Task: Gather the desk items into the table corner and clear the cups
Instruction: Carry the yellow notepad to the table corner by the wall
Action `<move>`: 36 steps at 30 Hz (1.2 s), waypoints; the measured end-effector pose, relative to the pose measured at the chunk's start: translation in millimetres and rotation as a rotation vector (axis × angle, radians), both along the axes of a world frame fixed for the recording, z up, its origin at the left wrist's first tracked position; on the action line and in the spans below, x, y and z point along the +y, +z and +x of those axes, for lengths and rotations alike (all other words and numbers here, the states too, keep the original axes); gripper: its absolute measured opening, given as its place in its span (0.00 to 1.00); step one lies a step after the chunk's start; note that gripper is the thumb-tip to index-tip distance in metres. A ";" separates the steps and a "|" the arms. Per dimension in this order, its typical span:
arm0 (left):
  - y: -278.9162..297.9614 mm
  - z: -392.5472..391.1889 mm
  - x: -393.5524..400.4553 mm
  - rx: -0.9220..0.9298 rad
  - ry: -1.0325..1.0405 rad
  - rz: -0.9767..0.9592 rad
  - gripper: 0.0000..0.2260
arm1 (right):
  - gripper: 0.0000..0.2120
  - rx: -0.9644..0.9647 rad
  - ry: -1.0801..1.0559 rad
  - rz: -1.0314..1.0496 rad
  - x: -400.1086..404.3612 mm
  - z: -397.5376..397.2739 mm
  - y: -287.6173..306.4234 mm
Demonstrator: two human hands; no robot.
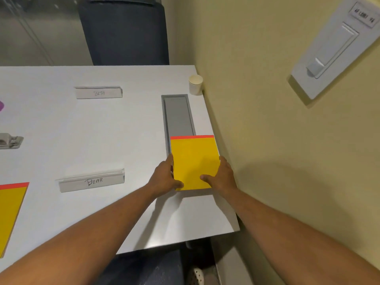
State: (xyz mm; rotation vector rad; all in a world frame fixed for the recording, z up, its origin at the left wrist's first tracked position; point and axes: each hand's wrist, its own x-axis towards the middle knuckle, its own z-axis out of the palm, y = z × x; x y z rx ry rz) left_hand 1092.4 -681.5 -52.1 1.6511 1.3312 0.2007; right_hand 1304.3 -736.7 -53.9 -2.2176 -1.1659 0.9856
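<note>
A yellow notepad [194, 159] with a red top strip lies near the right edge of the white table [133, 124], partly over a grey cable hatch [178, 116]. My left hand [165, 175] grips its left side and my right hand [221, 175] grips its right side, thumbs on top. A white paper cup [195, 84] stands at the far right corner by the wall. Two name signs lie on the table, one reading "BETA" [99, 92] and one reading "DEAR" [92, 181]. A second yellow notepad [11, 212] is cut off at the left edge.
A yellow wall with a white switch plate [333, 50] runs close along the table's right side. A dark chair [125, 31] stands behind the far edge. A grey stapler-like item [10, 140] and a purple object [1, 105] sit at the left edge.
</note>
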 end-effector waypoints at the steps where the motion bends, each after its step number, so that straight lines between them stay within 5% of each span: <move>1: -7.0 3.2 5.7 0.002 -0.020 0.021 0.47 | 0.51 -0.013 0.004 -0.006 8.8 2.1 -4.3; 6: -42.3 10.3 23.4 0.159 -0.120 0.117 0.44 | 0.47 -0.047 0.068 -0.049 36.5 10.4 -26.1; 14: -55.9 4.1 24.1 0.532 -0.214 0.437 0.28 | 0.38 -0.406 0.190 -0.121 34.5 -1.7 -42.0; 17: -64.3 -1.2 28.4 0.554 -0.292 0.599 0.33 | 0.31 -0.472 0.314 -0.034 25.9 -10.4 -49.5; 22: -77.1 -0.8 42.6 0.626 -0.455 0.516 0.39 | 0.34 -0.423 0.358 -0.037 20.7 -15.5 -63.0; 36: -82.3 27.7 44.5 0.550 -0.456 0.532 0.47 | 0.36 -0.481 0.397 -0.111 26.7 17.8 -65.0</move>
